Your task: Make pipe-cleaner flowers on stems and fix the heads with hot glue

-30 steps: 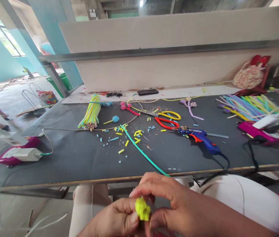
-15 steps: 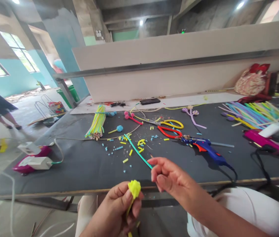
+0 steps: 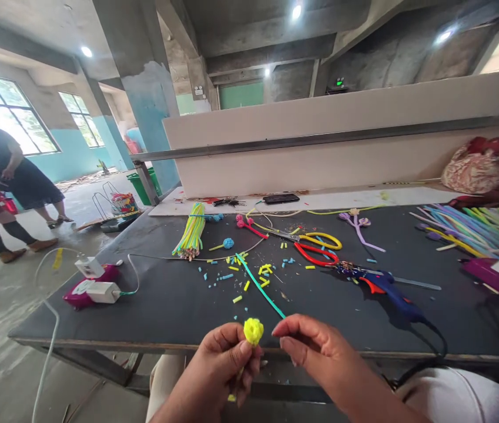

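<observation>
My left hand (image 3: 227, 358) pinches a yellow pipe-cleaner flower (image 3: 253, 331) just under its rounded head, in front of the table's near edge. Beside it, my right hand (image 3: 315, 352) is held with thumb and fingertips apart and nothing visible between them. A green pipe cleaner (image 3: 260, 286) lies on the dark table (image 3: 152, 317), its near end close to my right fingers. Short yellow and blue cut pieces (image 3: 237, 299) are scattered around it. Farther back are a blue flower on a yellow stem (image 3: 228, 243) and pink balls on a stem (image 3: 244, 221).
Scissors with red and yellow handles (image 3: 320, 247) lie beside a blue glue gun (image 3: 392, 294). A tied bundle of pipe cleaners (image 3: 191, 232) stands left; a loose pile (image 3: 474, 226) lies right. Power strips (image 3: 88, 288) and cables cross the left side. Two people (image 3: 20, 170) stand beyond.
The view has shifted, bringing more of the people at left into sight. My right hand has come lower and nearer the yellow flower, which now faces me more.
</observation>
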The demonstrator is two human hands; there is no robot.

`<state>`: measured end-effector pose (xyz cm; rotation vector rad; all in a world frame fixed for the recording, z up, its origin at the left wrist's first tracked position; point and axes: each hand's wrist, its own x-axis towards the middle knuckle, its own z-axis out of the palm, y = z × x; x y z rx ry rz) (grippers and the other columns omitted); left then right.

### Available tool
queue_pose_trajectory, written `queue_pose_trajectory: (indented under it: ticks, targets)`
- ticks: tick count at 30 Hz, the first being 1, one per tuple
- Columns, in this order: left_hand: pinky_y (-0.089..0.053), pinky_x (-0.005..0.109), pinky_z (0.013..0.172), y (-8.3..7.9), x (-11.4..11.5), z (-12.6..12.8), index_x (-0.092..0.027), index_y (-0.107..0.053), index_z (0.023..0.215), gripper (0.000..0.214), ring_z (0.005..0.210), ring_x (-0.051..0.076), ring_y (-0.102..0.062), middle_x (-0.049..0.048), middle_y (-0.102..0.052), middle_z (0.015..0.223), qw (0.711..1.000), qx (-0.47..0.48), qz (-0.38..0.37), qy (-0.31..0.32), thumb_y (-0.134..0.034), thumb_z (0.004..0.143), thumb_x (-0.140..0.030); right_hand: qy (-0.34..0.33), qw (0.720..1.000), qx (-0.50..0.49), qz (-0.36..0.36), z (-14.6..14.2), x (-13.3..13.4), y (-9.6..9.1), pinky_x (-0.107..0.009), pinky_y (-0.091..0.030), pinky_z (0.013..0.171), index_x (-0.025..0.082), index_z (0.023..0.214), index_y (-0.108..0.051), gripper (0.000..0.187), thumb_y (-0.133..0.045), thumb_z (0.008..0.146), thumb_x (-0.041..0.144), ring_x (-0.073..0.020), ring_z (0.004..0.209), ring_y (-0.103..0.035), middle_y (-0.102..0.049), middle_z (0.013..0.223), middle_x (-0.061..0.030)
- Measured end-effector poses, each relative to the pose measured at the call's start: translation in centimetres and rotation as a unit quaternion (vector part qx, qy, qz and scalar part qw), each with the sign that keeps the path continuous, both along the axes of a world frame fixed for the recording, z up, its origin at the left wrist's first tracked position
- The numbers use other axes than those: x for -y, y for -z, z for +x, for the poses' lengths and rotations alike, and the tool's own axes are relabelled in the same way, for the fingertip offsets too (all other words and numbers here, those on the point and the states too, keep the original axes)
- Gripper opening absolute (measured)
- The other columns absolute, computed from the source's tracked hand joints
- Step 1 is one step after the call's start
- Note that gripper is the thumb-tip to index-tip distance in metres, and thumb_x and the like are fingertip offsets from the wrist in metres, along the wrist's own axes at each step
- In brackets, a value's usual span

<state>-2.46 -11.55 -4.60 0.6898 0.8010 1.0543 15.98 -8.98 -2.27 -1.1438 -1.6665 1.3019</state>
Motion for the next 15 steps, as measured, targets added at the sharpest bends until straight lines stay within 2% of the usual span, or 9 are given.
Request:
queue_pose_trajectory:
  ticks: [3,5,8,12,14,15]
  targets:
    - [-0.039,0.016,0.035,-0.1,0.1,0.7,-0.012,-0.06,0.072,0.037,0.041,0.005,-0.046,-0.001,-0.057,0.059,0.998,-0.061,0.033,-0.013,-0.075,0.064,-0.045,0.014,0.998,0.013,0.057,-0.6,0.6,-0.3,-0.027,-0.048,0.064,0.02,0.08,-0.07,0.013,-0.062,0.077,0.029,-0.0154,0.069,-0.06,-0.063,0.074,-0.0004]
    - [-0.043,0.019,0.037,0.0,0.1,1.3,-0.013,-0.059,0.072,0.039,0.042,0.006,-0.047,-0.0027,-0.055,0.056,0.994,-0.096,0.056,-0.019,-0.073,0.066,-0.048,0.018,0.998,-0.004,0.063,-0.9,0.7,-0.2,-0.029,-0.049,0.07,0.021,0.082,-0.072,0.012,-0.064,0.076,0.028,-0.0168,0.074,-0.062,-0.064,0.077,-0.0009]
    - [-0.041,0.018,0.038,0.5,0.0,2.2,-0.015,-0.055,0.067,0.035,0.039,0.007,-0.046,-0.005,-0.051,0.048,0.983,-0.163,0.07,-0.048,-0.07,0.069,-0.046,0.021,0.998,-0.057,-0.002,-1.1,0.7,0.1,-0.029,-0.05,0.073,0.02,0.081,-0.071,0.014,-0.068,0.075,0.033,-0.0172,0.076,-0.062,-0.066,0.077,-0.0005]
    - [-0.035,0.018,0.038,0.9,-0.1,3.1,-0.018,-0.049,0.06,0.024,0.036,0.007,-0.042,-0.0066,-0.047,0.043,0.961,-0.243,0.089,-0.092,-0.064,0.074,-0.03,0.014,0.986,-0.143,-0.086,-1.2,0.7,0.4,-0.026,-0.049,0.069,0.019,0.077,-0.068,0.02,-0.076,0.068,0.036,-0.0145,0.071,-0.061,-0.067,0.071,0.0019]
    - [-0.034,0.019,0.041,0.6,-0.1,3.2,-0.019,-0.047,0.056,0.022,0.039,0.007,-0.042,-0.0064,-0.046,0.044,0.937,-0.295,0.143,-0.123,-0.061,0.073,-0.019,-0.003,0.977,-0.186,-0.1,-1.3,0.7,0.8,-0.027,-0.049,0.071,0.02,0.079,-0.068,0.024,-0.078,0.066,0.037,-0.0147,0.073,-0.061,-0.066,0.074,0.0018]
    - [-0.034,0.019,0.043,0.4,-0.1,3.2,-0.019,-0.046,0.054,0.022,0.042,0.008,-0.043,-0.0058,-0.046,0.045,0.913,-0.335,0.181,-0.143,-0.06,0.071,-0.015,-0.011,0.972,-0.209,-0.107,-1.4,0.7,1.0,-0.027,-0.049,0.073,0.021,0.083,-0.068,0.027,-0.079,0.065,0.037,-0.0151,0.075,-0.061,-0.066,0.076,0.0015]
